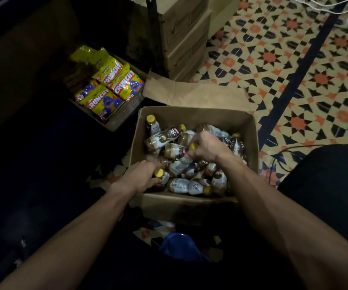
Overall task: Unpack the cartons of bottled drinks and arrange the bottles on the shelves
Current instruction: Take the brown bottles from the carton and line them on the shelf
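Closest to me are my forearms (74, 233), both stretched down into the job. The biggest thing around is the patterned tile floor (294, 80), running off to the far right. Next is the open carton (194, 115) sitting on it right in front of me, with the bottles (179, 186) inside in a loose heap, lying every which way. Far behind it there's a stack of closed boxes (185, 38), and off to the far left a smaller box of yellow snack bags (110, 88). The shelves? Can't make them out, the left side is just too dark.

My left hand (143, 176) is wrapped round the neck of a bottle at the near left edge of the carton, its yellow cap (159, 172) poking out of my fist. My right hand (206, 146) is clamped on another bottle top in the middle of the heap.

What worries me: nothing in that heap is stacked, so yanking two out at once could send the others rolling. Holding them by the necks only, one could slip. And there's a dark cable (284, 155) on the floor to the right, easy to snag in this light.
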The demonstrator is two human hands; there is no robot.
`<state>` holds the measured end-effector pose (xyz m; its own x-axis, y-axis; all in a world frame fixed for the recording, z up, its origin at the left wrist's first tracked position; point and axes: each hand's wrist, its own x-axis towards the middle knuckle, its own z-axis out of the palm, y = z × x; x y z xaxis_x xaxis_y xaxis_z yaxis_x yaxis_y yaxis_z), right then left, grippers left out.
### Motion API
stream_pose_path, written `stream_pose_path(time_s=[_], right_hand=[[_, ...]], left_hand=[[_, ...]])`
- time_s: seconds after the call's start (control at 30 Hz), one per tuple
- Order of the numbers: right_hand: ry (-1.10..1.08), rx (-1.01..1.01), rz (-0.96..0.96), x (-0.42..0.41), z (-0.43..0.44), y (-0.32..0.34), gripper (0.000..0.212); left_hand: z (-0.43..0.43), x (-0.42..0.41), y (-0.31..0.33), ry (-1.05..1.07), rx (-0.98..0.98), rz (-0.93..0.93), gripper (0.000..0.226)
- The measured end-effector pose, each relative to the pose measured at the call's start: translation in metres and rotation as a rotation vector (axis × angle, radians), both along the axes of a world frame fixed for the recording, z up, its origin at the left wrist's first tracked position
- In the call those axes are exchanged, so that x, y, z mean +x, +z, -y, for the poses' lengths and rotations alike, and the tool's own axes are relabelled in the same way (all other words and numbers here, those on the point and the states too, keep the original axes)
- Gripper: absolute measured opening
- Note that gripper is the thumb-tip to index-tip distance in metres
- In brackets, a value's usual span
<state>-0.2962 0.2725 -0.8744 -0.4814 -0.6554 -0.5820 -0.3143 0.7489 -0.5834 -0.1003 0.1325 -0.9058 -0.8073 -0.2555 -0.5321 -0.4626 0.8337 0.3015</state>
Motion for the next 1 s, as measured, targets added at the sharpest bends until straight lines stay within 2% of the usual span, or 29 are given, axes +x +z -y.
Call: stream_pose_path(time_s=[0.2,0.33,0.43,0.6,0.8,1.0], right_hand=[[0.048,-0.185,-0.058,0.018,0.017,0.002,0.039],[0.098,-0.232,-0.119,0.025,0.020,0.012,0.038],[0.118,-0.264,-0.157,0.028,0.016,0.039,0.035],[0.120,-0.350,-0.191,0.031,0.016,0.143,0.039],[0.101,-0.463,-0.071,0.047,0.021,0.298,0.038],[0.095,-0.520,-0.148,0.061,0.028,0.443,0.044]], left_hand=[[0.003,0.004,0.002,0.175,0.176,-0.142,0.031],[0.007,0.007,0.023,0.361,0.280,-0.290,0.026],[0.005,0.015,0.058,0.412,0.276,-0.332,0.024],[0.006,0.028,0.160,0.425,0.215,-0.405,0.025],[0.008,0.035,0.325,0.464,0.156,-0.517,0.032],[0.006,0.045,0.479,0.509,0.118,-0.664,0.034]])
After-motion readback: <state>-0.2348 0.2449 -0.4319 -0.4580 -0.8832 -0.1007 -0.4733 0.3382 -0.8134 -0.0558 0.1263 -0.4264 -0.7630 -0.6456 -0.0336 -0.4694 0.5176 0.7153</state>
